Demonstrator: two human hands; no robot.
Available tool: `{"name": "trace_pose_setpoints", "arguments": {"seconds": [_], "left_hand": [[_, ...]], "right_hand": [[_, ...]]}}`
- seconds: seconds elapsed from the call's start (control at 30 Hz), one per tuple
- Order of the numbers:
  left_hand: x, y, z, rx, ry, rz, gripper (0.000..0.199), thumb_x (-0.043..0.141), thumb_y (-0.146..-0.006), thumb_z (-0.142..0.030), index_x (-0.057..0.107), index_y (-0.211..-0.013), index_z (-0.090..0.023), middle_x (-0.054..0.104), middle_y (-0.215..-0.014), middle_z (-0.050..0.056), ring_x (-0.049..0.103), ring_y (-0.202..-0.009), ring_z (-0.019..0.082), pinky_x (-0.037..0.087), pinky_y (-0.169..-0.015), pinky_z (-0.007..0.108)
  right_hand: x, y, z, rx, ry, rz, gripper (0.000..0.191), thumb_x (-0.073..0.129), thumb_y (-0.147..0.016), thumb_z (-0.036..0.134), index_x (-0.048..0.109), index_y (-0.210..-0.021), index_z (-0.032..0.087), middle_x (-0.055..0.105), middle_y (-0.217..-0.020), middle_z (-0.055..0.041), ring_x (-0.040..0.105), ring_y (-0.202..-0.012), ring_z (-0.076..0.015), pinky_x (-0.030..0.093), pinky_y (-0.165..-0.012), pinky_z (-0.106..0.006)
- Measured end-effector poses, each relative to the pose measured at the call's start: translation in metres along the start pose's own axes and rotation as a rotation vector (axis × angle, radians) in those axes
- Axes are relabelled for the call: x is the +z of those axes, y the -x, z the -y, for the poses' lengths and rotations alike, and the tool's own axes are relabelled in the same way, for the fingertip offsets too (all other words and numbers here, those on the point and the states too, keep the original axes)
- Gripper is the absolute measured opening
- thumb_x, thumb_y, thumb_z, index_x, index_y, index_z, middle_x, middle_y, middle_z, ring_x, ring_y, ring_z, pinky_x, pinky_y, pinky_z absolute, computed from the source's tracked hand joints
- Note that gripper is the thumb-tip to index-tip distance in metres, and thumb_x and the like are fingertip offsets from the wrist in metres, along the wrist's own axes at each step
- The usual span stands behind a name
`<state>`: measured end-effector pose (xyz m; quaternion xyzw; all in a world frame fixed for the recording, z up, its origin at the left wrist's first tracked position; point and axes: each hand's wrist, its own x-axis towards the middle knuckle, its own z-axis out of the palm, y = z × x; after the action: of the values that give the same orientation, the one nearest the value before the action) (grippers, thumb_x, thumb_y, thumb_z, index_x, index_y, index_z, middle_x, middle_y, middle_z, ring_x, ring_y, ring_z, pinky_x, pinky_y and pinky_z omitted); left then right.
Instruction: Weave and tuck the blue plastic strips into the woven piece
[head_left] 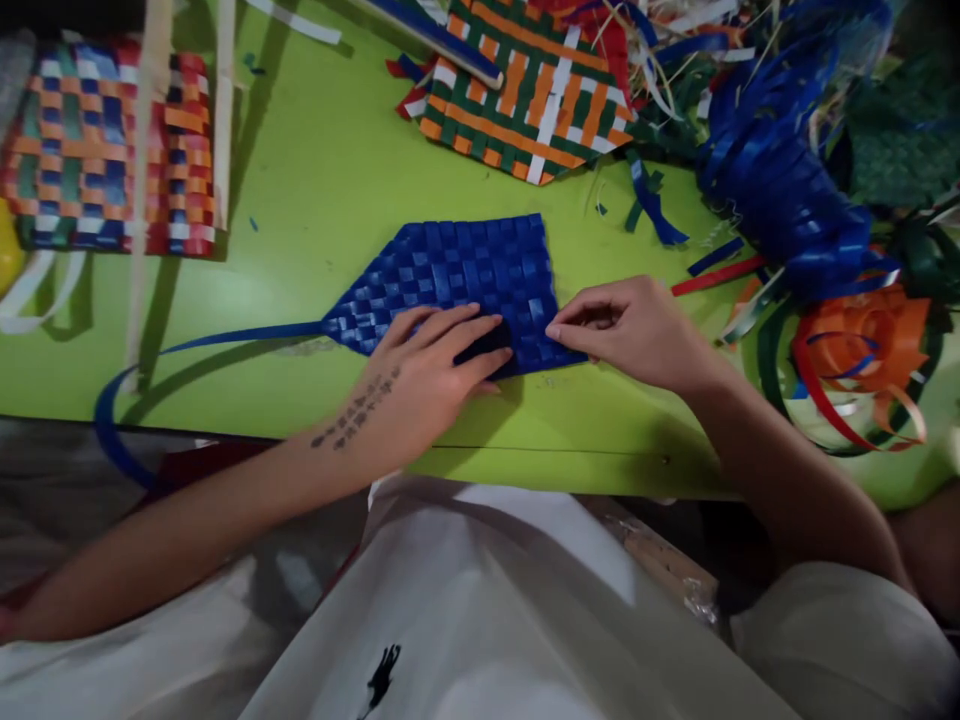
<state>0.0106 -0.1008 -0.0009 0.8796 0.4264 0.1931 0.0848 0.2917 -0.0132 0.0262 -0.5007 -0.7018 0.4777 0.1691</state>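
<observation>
A blue woven piece [480, 262] lies flat on the green table, pointed at its left end, where a long blue strip [255, 334] runs out and curls over the table's front edge. My left hand [439, 365] rests on the lower middle of the weave with its fingers spread, holding nothing. At the weave's right edge, my right hand [626, 325] is closed, thumb and forefinger pinched together at the border. Whatever is between those fingertips is too small to make out.
Multicoloured woven pieces lie at the back left [82, 150] and back centre [525, 95] of the green table [300, 200]. Wooden sticks [142, 200] stand out at left. Blue strips [787, 180] and an orange bundle [862, 340] are heaped at right.
</observation>
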Motion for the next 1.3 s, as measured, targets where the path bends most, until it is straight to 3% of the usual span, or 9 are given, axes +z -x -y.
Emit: {"name": "trace_pose_setpoints", "arguments": {"seconds": [0.23,0.53,0.67,0.77,0.83,1.03,1.3], "left_hand": [[0.027,0.017,-0.035,-0.134,0.004,-0.180,0.027,0.072,-0.114,-0.023,0.080,-0.139,-0.018,0.079,-0.154,0.010,0.075,-0.145,0.036,0.061,-0.113,0.054],[0.033,0.017,-0.038,-0.166,0.033,-0.235,0.026,0.070,-0.116,-0.024,0.082,-0.138,-0.018,0.079,-0.154,0.008,0.075,-0.146,0.034,0.059,-0.117,0.051],[0.034,0.017,-0.038,-0.182,0.074,-0.229,0.027,0.069,-0.117,-0.025,0.082,-0.140,-0.020,0.078,-0.155,0.009,0.073,-0.148,0.034,0.058,-0.118,0.052],[0.035,0.017,-0.038,-0.216,0.135,-0.209,0.028,0.068,-0.117,-0.025,0.082,-0.141,-0.024,0.077,-0.157,0.009,0.071,-0.151,0.033,0.056,-0.121,0.053],[0.034,0.017,-0.038,-0.220,0.148,-0.199,0.028,0.068,-0.117,-0.025,0.082,-0.141,-0.024,0.077,-0.158,0.009,0.071,-0.152,0.033,0.056,-0.121,0.054],[0.032,0.017,-0.038,-0.189,0.098,-0.196,0.029,0.066,-0.118,-0.026,0.082,-0.141,-0.020,0.077,-0.158,0.010,0.072,-0.151,0.034,0.057,-0.120,0.053],[0.033,0.017,-0.038,-0.198,0.088,-0.208,0.027,0.067,-0.117,-0.024,0.082,-0.140,-0.021,0.078,-0.156,0.009,0.072,-0.149,0.033,0.057,-0.118,0.053]], "right_hand": [[0.010,0.009,0.013,0.023,0.170,-0.138,0.011,0.088,-0.091,0.036,0.090,-0.090,0.026,0.083,-0.081,-0.0027,0.069,-0.072,-0.0199,0.050,-0.065,-0.034],[0.030,0.017,0.011,0.063,0.292,-0.220,0.016,0.086,-0.093,0.039,0.089,-0.085,0.026,0.066,-0.060,0.0021,0.052,-0.055,-0.0152,0.039,-0.056,-0.033],[0.031,0.020,0.008,-0.026,0.331,-0.238,0.013,0.086,-0.096,0.037,0.091,-0.090,0.026,0.081,-0.080,-0.0022,0.062,-0.064,-0.0182,0.049,-0.064,-0.036],[0.027,0.024,0.007,-0.154,0.365,-0.208,0.015,0.079,-0.102,0.032,0.092,-0.099,0.027,0.087,-0.103,-0.0077,0.078,-0.088,-0.0262,0.059,-0.078,-0.040],[0.024,0.026,0.007,-0.190,0.379,-0.163,0.019,0.073,-0.105,0.030,0.093,-0.104,0.028,0.088,-0.108,-0.0085,0.081,-0.099,-0.0287,0.062,-0.085,-0.042],[0.019,0.026,0.007,-0.070,0.414,-0.171,0.015,0.080,-0.101,0.037,0.090,-0.103,0.027,0.087,-0.096,-0.0051,0.069,-0.069,-0.0213,0.056,-0.070,-0.039],[0.005,0.014,0.005,-0.049,0.352,-0.026,0.014,0.081,-0.101,0.041,0.089,-0.098,0.029,0.084,-0.090,-0.0017,0.069,-0.073,-0.0216,0.051,-0.070,-0.037]]}}
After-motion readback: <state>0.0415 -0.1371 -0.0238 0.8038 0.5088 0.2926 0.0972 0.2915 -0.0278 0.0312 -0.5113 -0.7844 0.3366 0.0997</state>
